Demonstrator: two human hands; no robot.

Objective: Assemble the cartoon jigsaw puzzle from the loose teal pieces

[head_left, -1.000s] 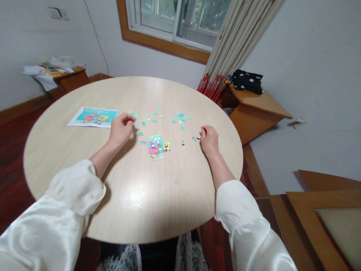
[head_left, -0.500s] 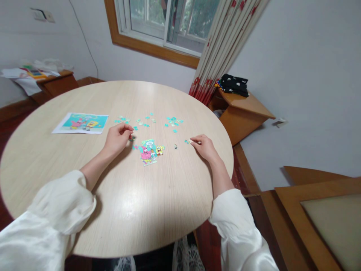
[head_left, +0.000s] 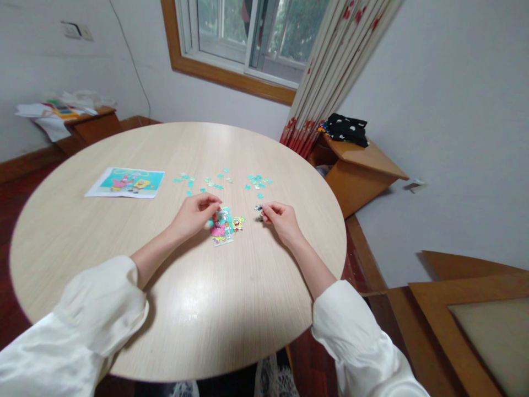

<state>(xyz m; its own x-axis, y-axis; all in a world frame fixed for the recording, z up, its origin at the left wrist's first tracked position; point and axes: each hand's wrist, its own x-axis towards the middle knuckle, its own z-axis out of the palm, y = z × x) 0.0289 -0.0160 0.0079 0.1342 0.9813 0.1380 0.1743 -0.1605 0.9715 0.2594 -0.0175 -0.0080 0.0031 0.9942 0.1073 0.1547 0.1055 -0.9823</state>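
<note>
A partly joined jigsaw puzzle [head_left: 223,231] with pink, turquoise and yellow cartoon figures lies flat on the table. My left hand [head_left: 193,218] is over its upper left corner, thumb and fingertips pinched together. Whatever is in that pinch is hidden. To the right of the puzzle, my right hand [head_left: 283,220] pinches a small puzzle piece [head_left: 258,208] with white and dark print. Another dark bit shows just under those fingertips, partly covered. Beyond both hands, several loose turquoise puzzle pieces [head_left: 258,181] are scattered in groups.
A printed reference picture [head_left: 124,183] lies on the left of the round wooden table [head_left: 165,331]. Behind the table stand a small cabinet with papers [head_left: 93,129] and a tilted cabinet with dark cloth [head_left: 363,160]. A wooden chair [head_left: 467,298] is at the right.
My left hand has moved right, from beside the puzzle to over its upper left corner. My right hand has come left, closer to the puzzle, with a piece at its fingertips.
</note>
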